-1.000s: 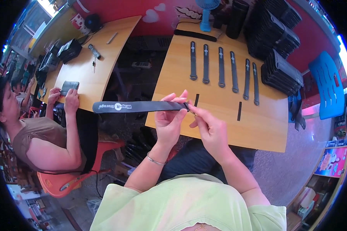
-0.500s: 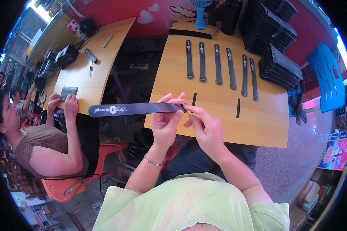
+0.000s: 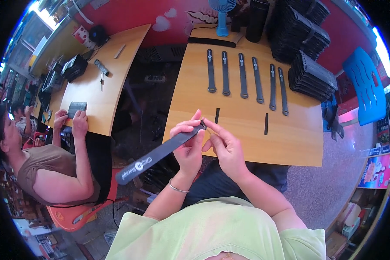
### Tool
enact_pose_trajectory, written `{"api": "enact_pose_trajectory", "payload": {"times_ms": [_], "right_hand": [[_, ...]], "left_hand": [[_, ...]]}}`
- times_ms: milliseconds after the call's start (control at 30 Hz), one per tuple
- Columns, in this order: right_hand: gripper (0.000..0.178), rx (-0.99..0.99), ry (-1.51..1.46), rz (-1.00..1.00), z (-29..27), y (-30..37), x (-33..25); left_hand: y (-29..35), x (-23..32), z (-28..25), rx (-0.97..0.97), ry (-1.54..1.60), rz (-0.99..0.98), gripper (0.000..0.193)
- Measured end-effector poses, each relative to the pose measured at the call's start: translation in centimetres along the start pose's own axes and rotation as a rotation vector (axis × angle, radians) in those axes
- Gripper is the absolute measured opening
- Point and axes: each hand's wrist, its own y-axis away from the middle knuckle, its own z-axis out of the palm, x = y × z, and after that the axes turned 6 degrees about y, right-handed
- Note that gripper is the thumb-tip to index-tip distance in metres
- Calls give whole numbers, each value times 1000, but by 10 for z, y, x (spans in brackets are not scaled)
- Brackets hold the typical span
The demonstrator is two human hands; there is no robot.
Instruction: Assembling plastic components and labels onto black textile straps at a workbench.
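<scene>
A long black strap (image 3: 167,150) with white print slants down to the left in front of me, its rounded end hanging free. My left hand (image 3: 187,151) is closed around the strap close to its upper end, thumb on top. At that end my right hand (image 3: 228,152) works with bent fingers, its index fingertip touching the strap's tip. Something small and yellowish shows by the right fingertips, too small to name. Beyond my hands, several similar straps (image 3: 242,76) with ring ends toward me lie side by side on the wooden table (image 3: 299,145).
Two short dark strips (image 3: 266,124) lie on the near table. Behind stand stacks of black folded goods (image 3: 312,76), a blue fan (image 3: 222,19) and a dark cylinder (image 3: 256,21). A blue chair (image 3: 365,86) is right; a co-worker (image 3: 56,173) sits left at another table (image 3: 95,97).
The strap has swung from nearly level to a slant, its free end dropping toward me. Both hands stay together at its other end. The co-worker's hands have barely moved.
</scene>
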Motion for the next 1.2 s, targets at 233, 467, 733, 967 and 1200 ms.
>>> {"api": "enact_pose_trajectory", "payload": {"times_ms": [233, 467, 733, 967, 1200], "right_hand": [[25, 93, 148, -218, 3, -16, -7], [22, 153, 411, -343, 3, -24, 6], [19, 174, 383, -272, 1, -23, 9], [17, 101, 364, -143, -12, -22, 4], [15, 160, 499, -252, -10, -20, 2]], "left_hand": [[-10, 9, 3, 15, -7, -49, 37], [-13, -7, -1, 260, 216, -338, 34], [-10, -9, 4, 182, -59, -268, 19], [-8, -18, -8, 10, -147, -139, 20], [-7, -20, -4, 34, -131, -198, 21]]}}
